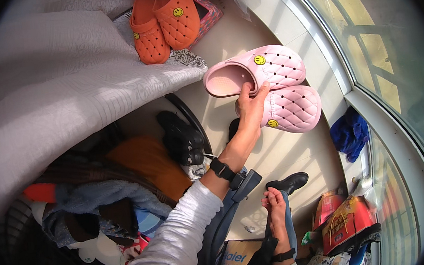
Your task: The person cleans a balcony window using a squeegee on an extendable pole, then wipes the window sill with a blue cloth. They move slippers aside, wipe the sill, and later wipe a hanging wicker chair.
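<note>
My left hand (250,107) holds a pair of pink quilted foam clogs (282,66) side by side, pinched where the two shoes meet, soles away from me. Each clog bears a yellow smiley charm. My right hand (275,201) is low, near my leg, with its fingers loosely curled and nothing seen in it; a black shoe (291,182) on my foot is just beyond it. Two orange quilted clogs (178,24) with the same sort of charms rest at the top, at the edge of a patterned grey cloth (75,69).
Black shoes (182,139) stand on the floor beneath the cloth. Clothes (114,195) are heaped at the lower left. A blue cloth (350,132) lies on the ledge by the window. Red bags (345,221) stand at the lower right, and a cardboard box (237,258) is at the bottom.
</note>
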Available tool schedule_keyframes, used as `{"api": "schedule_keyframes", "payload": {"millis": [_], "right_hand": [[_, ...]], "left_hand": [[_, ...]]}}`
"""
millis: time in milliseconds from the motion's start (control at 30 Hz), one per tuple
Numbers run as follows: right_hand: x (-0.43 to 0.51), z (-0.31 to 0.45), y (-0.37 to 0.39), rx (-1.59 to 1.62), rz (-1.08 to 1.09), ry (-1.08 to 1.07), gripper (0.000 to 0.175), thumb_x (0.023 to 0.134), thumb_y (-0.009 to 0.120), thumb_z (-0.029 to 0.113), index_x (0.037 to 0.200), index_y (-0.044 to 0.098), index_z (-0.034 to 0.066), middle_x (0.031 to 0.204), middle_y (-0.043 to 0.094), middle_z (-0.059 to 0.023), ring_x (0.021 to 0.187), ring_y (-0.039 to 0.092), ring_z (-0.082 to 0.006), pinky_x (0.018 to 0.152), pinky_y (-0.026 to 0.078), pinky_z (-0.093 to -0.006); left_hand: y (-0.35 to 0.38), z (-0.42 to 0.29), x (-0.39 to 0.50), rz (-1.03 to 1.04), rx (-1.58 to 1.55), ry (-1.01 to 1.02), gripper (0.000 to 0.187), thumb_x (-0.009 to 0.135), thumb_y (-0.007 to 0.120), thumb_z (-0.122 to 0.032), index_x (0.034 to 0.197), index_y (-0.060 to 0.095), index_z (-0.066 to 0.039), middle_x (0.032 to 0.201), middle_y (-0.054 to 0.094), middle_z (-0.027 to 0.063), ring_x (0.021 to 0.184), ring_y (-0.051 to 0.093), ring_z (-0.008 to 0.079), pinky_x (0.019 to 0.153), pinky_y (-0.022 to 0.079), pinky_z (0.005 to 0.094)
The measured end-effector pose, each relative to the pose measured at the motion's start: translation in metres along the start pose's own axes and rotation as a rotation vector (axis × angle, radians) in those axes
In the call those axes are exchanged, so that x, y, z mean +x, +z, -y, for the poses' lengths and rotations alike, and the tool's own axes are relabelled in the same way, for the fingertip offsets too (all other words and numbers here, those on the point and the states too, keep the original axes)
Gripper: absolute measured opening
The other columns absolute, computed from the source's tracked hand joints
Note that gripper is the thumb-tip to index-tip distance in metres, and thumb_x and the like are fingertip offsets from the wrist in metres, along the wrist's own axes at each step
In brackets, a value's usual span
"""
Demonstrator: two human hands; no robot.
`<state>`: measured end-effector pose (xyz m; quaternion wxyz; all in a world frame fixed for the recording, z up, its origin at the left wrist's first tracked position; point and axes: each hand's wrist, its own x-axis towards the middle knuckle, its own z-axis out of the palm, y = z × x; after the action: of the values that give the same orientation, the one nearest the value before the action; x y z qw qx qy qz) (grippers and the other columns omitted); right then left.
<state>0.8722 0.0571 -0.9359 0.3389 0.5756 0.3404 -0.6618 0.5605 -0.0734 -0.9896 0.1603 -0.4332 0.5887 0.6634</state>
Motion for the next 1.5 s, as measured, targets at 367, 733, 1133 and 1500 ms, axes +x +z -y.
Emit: {"api": "schedule_keyframes", "payload": {"millis": [367,733,1133,1500], "right_hand": [[0.014,-0.008,0.023,0.022,0.089,0.016,0.018,0.101,0.052,0.013,0.117,0.059,0.0074,0.095,0.065,-0.0050,0.074,0.061,-0.0122,0.067,0.050,-0.0238],[0.016,-0.002,0.011,0.050,0.080,-0.051,0.023,0.101,0.054,0.014,0.121,0.056,0.0033,0.100,0.064,-0.0064,0.076,0.062,-0.0128,0.068,0.051,-0.0231],[0.124,0.217,-0.154,-0.773,-0.777,-1.019,0.067,0.089,0.068,0.021,0.146,0.036,0.0073,0.145,0.031,-0.0225,0.130,0.041,-0.0341,0.104,0.041,-0.0413],[0.139,0.225,-0.075,-0.003,-0.338,-0.829,0.051,0.081,0.064,0.000,0.128,0.047,0.0046,0.111,0.060,-0.0084,0.101,0.059,-0.0186,0.094,0.045,-0.0301]], "left_hand": [[-0.065,-0.243,-0.006,-0.003,0.523,0.736,0.032,0.080,0.067,-0.021,0.105,0.064,-0.001,0.093,0.066,0.0047,0.087,0.057,0.0120,0.080,0.046,0.0266],[-0.204,-0.309,0.129,-0.414,1.619,0.636,0.070,0.080,0.056,-0.048,0.138,0.050,-0.010,0.123,0.064,0.0210,0.114,0.060,0.0403,0.098,0.045,0.0458],[-0.231,-0.293,0.164,-0.333,1.696,0.734,0.054,0.083,0.060,-0.036,0.133,0.054,-0.015,0.117,0.067,0.0174,0.108,0.063,0.0344,0.094,0.046,0.0456],[-0.178,-0.234,0.106,-0.800,1.481,1.070,0.067,0.082,0.068,-0.022,0.143,0.043,-0.013,0.136,0.051,0.0195,0.130,0.044,0.0369,0.105,0.035,0.0478]]}}
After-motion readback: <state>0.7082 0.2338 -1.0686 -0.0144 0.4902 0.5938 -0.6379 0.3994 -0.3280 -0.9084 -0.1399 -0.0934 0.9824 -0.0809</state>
